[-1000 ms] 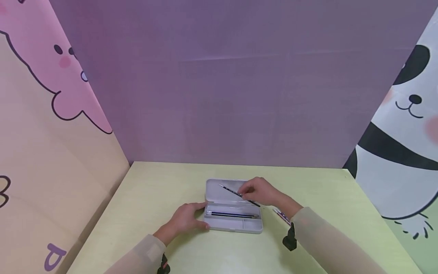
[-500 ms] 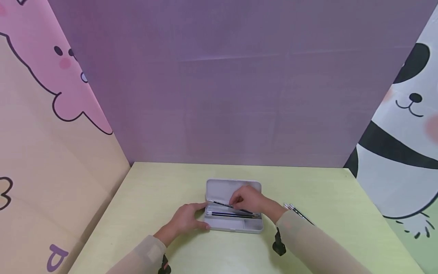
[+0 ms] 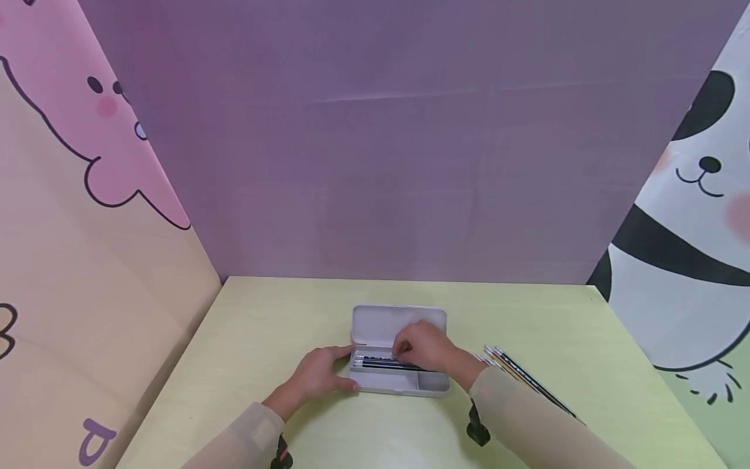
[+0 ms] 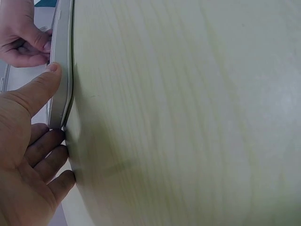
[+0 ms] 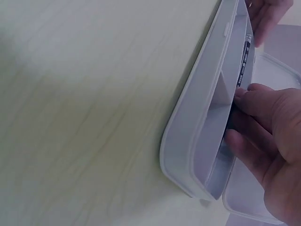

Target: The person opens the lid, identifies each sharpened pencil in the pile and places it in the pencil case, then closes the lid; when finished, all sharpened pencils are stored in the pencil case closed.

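Left hand (image 3: 319, 376) grips the case (image 3: 375, 384) end; right hand (image 3: 423, 348) pinches a pencil (image 3: 375, 362) in the tray; a skewed pencil could jam; spare pencils (image 3: 527, 378) may roll.

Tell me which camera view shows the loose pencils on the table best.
The head view. There the loose pencils lie in a bunch on the table, to the right of the pencil case. Neither wrist view shows them: the left wrist view has only the case's edge, the right wrist view its inside.
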{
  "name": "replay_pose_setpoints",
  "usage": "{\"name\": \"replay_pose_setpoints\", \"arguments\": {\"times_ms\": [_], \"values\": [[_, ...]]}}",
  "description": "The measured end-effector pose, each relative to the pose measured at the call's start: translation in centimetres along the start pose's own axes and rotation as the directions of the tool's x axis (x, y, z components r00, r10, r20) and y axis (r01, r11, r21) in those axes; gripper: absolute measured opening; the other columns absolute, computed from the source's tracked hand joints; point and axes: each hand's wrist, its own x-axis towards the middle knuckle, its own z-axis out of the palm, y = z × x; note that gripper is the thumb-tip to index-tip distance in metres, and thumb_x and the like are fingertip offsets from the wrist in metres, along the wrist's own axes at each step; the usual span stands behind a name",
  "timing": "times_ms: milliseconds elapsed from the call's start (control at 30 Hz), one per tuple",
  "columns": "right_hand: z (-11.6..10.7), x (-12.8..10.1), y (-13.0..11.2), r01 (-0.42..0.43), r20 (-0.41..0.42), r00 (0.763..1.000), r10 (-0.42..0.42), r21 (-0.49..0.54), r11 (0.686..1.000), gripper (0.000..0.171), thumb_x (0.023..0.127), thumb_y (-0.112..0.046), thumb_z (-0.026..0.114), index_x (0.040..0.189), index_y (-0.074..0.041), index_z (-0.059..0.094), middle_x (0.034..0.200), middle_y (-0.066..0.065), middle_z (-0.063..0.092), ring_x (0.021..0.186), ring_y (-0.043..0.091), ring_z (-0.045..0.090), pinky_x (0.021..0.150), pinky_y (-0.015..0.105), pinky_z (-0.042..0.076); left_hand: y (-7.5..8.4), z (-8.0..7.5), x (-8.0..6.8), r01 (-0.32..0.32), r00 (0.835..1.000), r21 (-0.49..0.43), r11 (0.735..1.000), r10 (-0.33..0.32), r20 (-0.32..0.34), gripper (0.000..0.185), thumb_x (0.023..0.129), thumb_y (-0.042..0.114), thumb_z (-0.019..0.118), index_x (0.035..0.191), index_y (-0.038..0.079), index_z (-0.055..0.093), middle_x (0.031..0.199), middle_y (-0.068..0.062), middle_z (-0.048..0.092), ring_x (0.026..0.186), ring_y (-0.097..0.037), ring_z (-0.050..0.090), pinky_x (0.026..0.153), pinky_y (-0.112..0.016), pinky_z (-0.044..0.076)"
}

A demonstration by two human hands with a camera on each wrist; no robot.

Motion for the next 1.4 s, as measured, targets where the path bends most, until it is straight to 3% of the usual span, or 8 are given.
{"name": "replay_pose_setpoints", "arguments": {"times_ms": [267, 567, 767, 1000, 1200, 1400], "values": [[0.1, -0.2, 0.4, 0.013, 0.005, 1.0, -0.014, 0.039, 0.999, 0.009, 0.085, -0.008, 0.082, 0.09, -0.015, 0.081, 0.084, -0.007, 0.077, 0.078, 0.005, 0.069, 0.074, 0.025, 0.059, -0.2, 0.0, 0.0, -0.011, 1.0, 0.006, 1.0, 0.011, -0.005, 0.088, 0.074, 0.043, 0.091, 0.148, 0.012, 0.056, 0.148, -0.01, 0.06, 0.137, -0.037, 0.055, 0.112, -0.055, 0.046], [0.1, -0.8, 1.0, 0.037, 0.03, 0.999, -0.045, 0.24, 0.97, 0.013, 0.085, -0.006, 0.083, 0.097, -0.008, 0.079, 0.091, 0.001, 0.078, 0.085, 0.01, 0.073, 0.077, 0.024, 0.06, -0.3, 0.0, -0.1, -0.019, 1.0, 0.015, 1.0, 0.019, -0.005, 0.087, 0.074, 0.044, 0.091, 0.148, 0.012, 0.057, 0.147, -0.012, 0.06, 0.136, -0.037, 0.055, 0.112, -0.055, 0.046], [-0.4, -1.6, 1.2, 0.013, 0.027, 0.999, -0.023, 0.309, 0.951, 0.014, 0.088, -0.013, 0.081, 0.101, -0.008, 0.078, 0.094, -0.001, 0.078, 0.087, 0.01, 0.073, 0.077, 0.024, 0.059, -0.4, 0.3, -0.2, -0.028, 1.0, 0.019, 0.999, 0.028, -0.009, 0.088, 0.074, 0.044, 0.091, 0.147, 0.011, 0.057, 0.146, -0.012, 0.06, 0.136, -0.038, 0.055, 0.112, -0.055, 0.046], [-3.7, -3.3, 2.0, 0.02, 0.004, 1.0, -0.022, 0.336, 0.942, 0.019, 0.091, -0.016, 0.078, 0.108, -0.006, 0.078, 0.101, 0.004, 0.077, 0.09, 0.016, 0.071, 0.082, 0.029, 0.06, -0.3, 0.4, -0.2, -0.027, 1.0, 0.018, 0.999, 0.027, -0.011, 0.089, 0.072, 0.045, 0.092, 0.147, 0.011, 0.057, 0.147, -0.013, 0.06, 0.136, -0.039, 0.054, 0.112, -0.056, 0.045], [-7.2, -6.0, 3.8, -0.057, -0.019, 0.998, 0.067, 0.326, 0.944, 0.025, 0.091, -0.02, 0.079, 0.111, -0.004, 0.077, 0.102, 0.003, 0.076, 0.094, 0.018, 0.067, 0.08, 0.026, 0.059, -0.3, 0.1, 0.1, -0.035, 0.999, 0.028, 0.999, 0.035, -0.008, 0.09, 0.073, 0.046, 0.091, 0.149, 0.012, 0.055, 0.148, -0.013, 0.059, 0.138, -0.038, 0.053, 0.113, -0.056, 0.045], [-9.0, -9.5, 6.6, -0.108, -0.042, 0.991, 0.128, 0.315, 0.943, 0.022, 0.093, -0.022, 0.078, 0.111, -0.011, 0.076, 0.103, 0.001, 0.075, 0.093, 0.017, 0.066, 0.075, 0.025, 0.058, -0.3, 0.0, 0.0, -0.028, 1.0, 0.031, 0.999, 0.028, -0.004, 0.09, 0.073, 0.047, 0.091, 0.148, 0.012, 0.056, 0.148, -0.013, 0.059, 0.137, -0.039, 0.054, 0.113, -0.056, 0.045]]}}
